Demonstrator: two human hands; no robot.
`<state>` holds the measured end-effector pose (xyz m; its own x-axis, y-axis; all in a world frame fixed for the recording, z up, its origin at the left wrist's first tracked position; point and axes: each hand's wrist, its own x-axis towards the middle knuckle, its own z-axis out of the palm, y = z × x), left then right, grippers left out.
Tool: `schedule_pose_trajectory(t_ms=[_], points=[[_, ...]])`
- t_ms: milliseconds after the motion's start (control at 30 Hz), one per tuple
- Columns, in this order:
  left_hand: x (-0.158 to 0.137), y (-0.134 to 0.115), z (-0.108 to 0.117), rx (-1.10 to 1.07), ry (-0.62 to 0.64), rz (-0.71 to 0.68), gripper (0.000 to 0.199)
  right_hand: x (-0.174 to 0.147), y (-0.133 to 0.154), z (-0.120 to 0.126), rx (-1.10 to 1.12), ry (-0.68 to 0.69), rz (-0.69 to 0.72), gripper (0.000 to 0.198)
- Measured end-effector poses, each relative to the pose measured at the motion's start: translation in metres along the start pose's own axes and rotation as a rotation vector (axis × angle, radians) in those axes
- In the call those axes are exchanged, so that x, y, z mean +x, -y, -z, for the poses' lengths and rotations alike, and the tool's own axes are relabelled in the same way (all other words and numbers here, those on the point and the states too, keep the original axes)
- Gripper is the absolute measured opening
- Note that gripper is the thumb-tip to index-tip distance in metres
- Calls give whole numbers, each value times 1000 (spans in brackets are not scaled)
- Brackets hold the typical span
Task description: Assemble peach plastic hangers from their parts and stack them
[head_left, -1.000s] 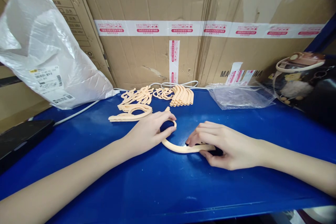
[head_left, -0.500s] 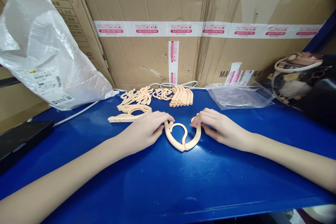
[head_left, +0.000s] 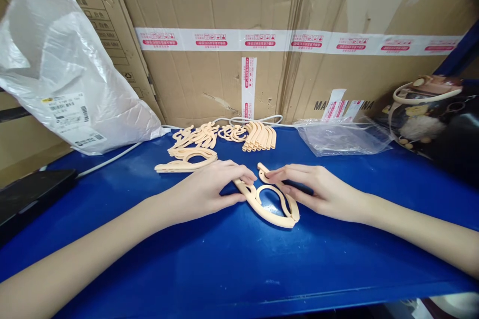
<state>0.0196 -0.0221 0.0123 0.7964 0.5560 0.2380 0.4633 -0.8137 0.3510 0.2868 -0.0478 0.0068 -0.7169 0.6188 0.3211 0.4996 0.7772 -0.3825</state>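
A cream plastic folding hanger (head_left: 271, 215) lies low over the blue tabletop, its two arms folded up from the joint and its curved hook between them. My left hand (head_left: 211, 187) is closed on the end of the left arm, thumb below and fingers above. On the other arm, near its tip, my right hand (head_left: 318, 190) is closed, its fingers covering part of that arm. Just behind my left hand rests a stack of folded cream hangers (head_left: 179, 165).
Farther back lie loose cream hanger arms (head_left: 263, 137), hooks (head_left: 232, 133) and another pile of cream pieces (head_left: 202, 134). A white mailing bag (head_left: 75, 70) leans at left above a black device (head_left: 33, 194). Clear plastic bag (head_left: 340, 138), dark decorated bag (head_left: 422, 114) and cardboard (head_left: 217, 79) border the table.
The hanger has turned, its joint swinging right and toward me. Its two arms now sit closer together, and my right hand has come down a little along its side.
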Motion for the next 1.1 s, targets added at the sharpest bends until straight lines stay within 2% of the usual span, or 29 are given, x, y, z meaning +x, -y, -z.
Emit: schedule_pose_trajectory(t_ms=[133, 200, 267, 333, 400, 500, 667, 800, 867, 967, 1100], points=[[1, -7, 1, -68, 25, 2, 29, 1, 4, -1, 184, 144, -18, 35], [1, -10, 1, -84, 28, 7, 34, 1, 4, -2, 255, 165, -31, 35], [0, -12, -1, -83, 22, 22, 48, 1, 2, -3, 327, 99, -45, 33], [0, -12, -5, -68, 28, 44, 70, 2, -1, -5, 375, -33, -78, 28], [1, -11, -10, -33, 73, 63, 85, 4, -4, -6, 383, -144, -137, 23], [3, -11, -14, 34, 112, 49, 84, 5, -7, -5, 324, -190, -252, 24], [4, -13, -8, 119, -11, 32, 79, 6, -7, 0, 262, -130, -434, 36], [1, -9, -4, 268, -188, -11, 73, 5, -4, 3, 509, -10, -431, 36], [1, -7, -5, 352, -234, -47, 74, 5, -4, 2, 671, 35, -427, 34], [1, -7, -7, 427, -230, -85, 80, 4, -4, 0, 846, 73, -430, 30], [2, -8, -8, 424, -176, -89, 88, 2, -5, -1, 909, 100, -418, 25]])
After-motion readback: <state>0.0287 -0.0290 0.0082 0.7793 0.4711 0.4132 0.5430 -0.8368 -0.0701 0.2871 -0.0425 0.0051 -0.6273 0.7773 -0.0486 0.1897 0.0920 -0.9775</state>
